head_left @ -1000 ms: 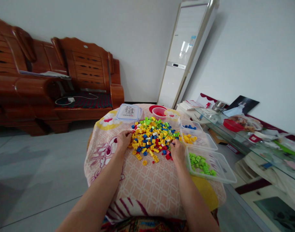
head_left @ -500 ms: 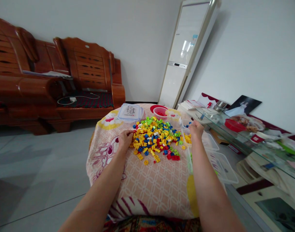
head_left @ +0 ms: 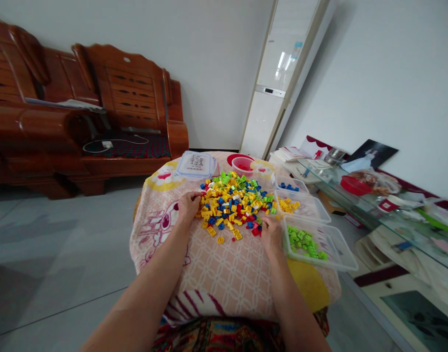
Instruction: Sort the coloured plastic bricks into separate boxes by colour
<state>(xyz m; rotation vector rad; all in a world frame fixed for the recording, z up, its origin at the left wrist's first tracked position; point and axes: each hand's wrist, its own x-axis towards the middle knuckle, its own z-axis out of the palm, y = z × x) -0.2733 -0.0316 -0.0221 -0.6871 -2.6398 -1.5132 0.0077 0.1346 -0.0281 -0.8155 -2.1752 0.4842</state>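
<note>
cloth-covered counter (head_left: 231, 278): l. hand (head_left: 188, 205) & r. hand (head_left: 272, 231) flanked brick pile (head_left: 229, 200); whether either grip was apart/together couldn't be told.

Loose heap of multicoloured bricks (head_left: 231, 200)

The left hand (head_left: 188, 206) and right hand (head_left: 272, 231) flank a brick heap (head_left: 229, 199) (largely yellow) on patterned cloth (head_left: 229, 278).

No text is legible: the dark print (head_left: 196, 162) on the pale lid (head_left: 184, 166) is too small.
</note>
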